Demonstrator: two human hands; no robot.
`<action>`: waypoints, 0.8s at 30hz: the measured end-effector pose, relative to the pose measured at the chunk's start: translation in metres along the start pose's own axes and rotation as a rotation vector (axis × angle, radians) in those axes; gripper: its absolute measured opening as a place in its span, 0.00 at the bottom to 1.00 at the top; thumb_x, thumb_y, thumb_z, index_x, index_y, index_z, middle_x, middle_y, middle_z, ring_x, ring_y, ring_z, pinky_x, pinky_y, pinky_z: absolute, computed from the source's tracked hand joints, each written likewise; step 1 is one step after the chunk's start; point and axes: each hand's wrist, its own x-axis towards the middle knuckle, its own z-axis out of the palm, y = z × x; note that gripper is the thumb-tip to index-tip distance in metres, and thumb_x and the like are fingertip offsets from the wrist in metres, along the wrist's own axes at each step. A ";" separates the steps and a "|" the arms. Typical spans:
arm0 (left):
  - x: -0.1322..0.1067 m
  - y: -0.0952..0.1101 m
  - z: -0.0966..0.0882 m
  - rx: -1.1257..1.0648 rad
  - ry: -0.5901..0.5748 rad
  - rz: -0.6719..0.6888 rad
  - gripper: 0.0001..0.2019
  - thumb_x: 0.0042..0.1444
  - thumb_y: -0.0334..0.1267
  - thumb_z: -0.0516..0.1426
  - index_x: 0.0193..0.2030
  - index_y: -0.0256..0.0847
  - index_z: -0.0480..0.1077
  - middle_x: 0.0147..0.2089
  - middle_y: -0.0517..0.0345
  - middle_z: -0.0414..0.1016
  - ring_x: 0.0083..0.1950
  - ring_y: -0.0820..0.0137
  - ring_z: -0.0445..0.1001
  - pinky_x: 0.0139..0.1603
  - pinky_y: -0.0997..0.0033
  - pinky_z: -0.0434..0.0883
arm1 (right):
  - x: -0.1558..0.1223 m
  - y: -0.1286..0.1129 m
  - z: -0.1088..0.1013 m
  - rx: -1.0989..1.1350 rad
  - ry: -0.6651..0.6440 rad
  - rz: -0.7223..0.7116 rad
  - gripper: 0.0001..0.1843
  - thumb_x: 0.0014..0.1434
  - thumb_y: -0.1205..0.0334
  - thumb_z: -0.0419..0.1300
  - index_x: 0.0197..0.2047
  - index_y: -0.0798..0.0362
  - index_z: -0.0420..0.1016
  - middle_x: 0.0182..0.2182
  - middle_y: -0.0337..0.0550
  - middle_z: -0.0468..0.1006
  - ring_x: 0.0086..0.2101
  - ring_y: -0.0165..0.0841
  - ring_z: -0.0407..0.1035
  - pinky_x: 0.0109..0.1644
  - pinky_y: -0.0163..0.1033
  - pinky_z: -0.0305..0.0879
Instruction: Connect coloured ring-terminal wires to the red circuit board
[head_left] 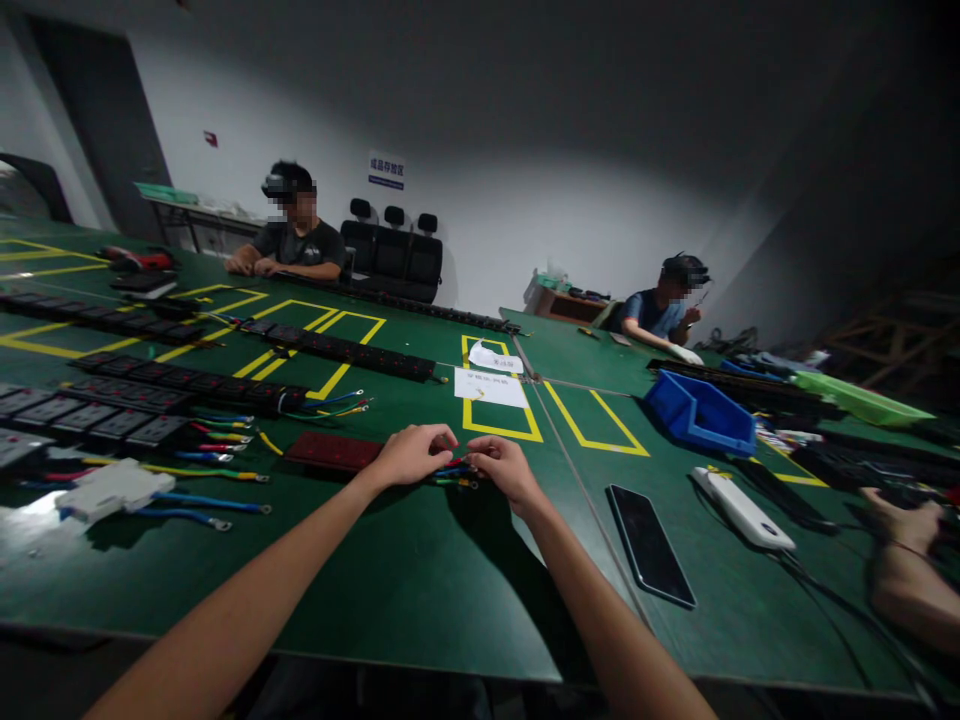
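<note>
A dark red strip-shaped module [330, 451] lies on the green table in front of me. Coloured wires [455, 476] with ring terminals come out at its right end, red, blue and green among them. My left hand [415, 453] rests over that end, its fingers curled round the wires where they leave the module; part of this grip is hidden. Close to its right, my right hand [504, 466] has thumb and forefinger pinched at the end of a wire. The fingertips of both hands are a small gap apart.
Black power strips [187, 385] with loose wire ends and a white connector [116, 495] lie left. Paper labels [491, 388] are ahead. Rightward are a phone [651, 545], a white handheld device [742, 508], a blue bin [701, 412] and another person's hand [904, 522]. Two people sit opposite.
</note>
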 end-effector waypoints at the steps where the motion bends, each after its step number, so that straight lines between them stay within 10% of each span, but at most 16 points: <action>1: 0.000 0.001 -0.001 0.010 -0.009 0.000 0.11 0.59 0.44 0.59 0.47 0.51 0.77 0.46 0.63 0.84 0.48 0.64 0.81 0.43 0.71 0.71 | -0.001 0.000 0.001 0.029 0.014 0.001 0.17 0.43 0.61 0.67 0.38 0.56 0.78 0.27 0.38 0.80 0.26 0.30 0.72 0.31 0.33 0.65; 24: -0.004 0.007 0.002 0.084 -0.013 0.039 0.15 0.63 0.45 0.56 0.54 0.54 0.76 0.49 0.59 0.83 0.50 0.59 0.80 0.46 0.67 0.70 | 0.002 0.007 0.008 -0.265 0.093 -0.158 0.12 0.46 0.66 0.56 0.34 0.55 0.77 0.31 0.43 0.81 0.31 0.34 0.75 0.36 0.35 0.69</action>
